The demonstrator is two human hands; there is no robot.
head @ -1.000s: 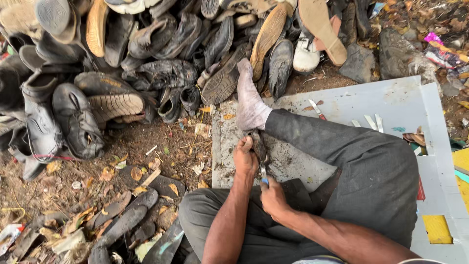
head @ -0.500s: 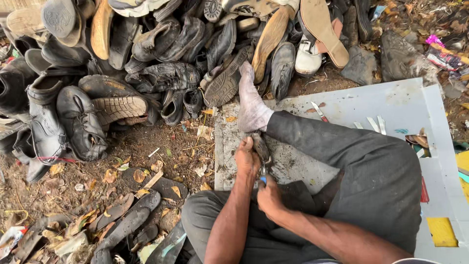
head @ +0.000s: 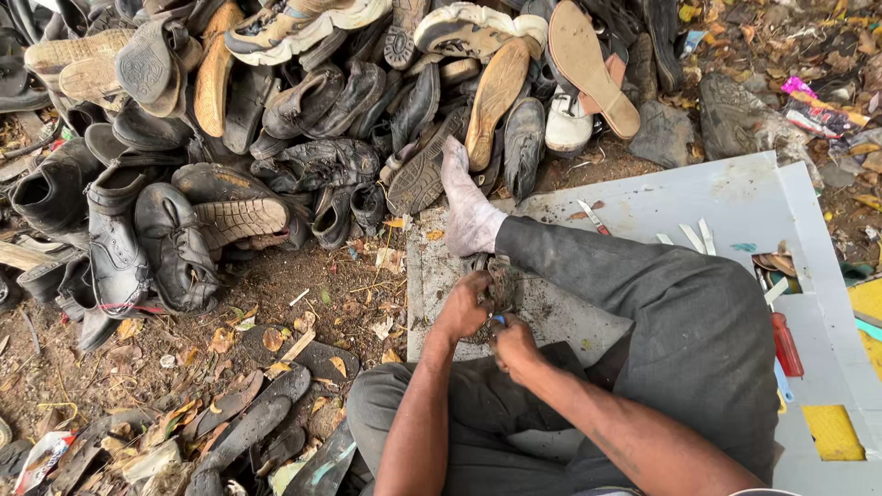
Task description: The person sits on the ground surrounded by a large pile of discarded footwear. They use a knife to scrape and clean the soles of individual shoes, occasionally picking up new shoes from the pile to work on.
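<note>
Two hands work a dark shoe part on a pale board beside a heap of old shoes.

Left hand (head: pixel 462 308) reaches in from 6 o'clock, forearm pointing toward 12, its grip closed around the dark shoe part (head: pixel 501 280), whose long axis runs roughly 12 to 6, just below the socked foot (head: pixel 467 207). Right hand (head: pixel 514 347), arm entering from 4 o'clock, has its grip curled tight on a small blue-handled tool (head: pixel 497 320) touching the part. The board (head: pixel 735 197) lies at 3 o'clock, the shoe pile (head: pixel 276 110) at 11.
</note>
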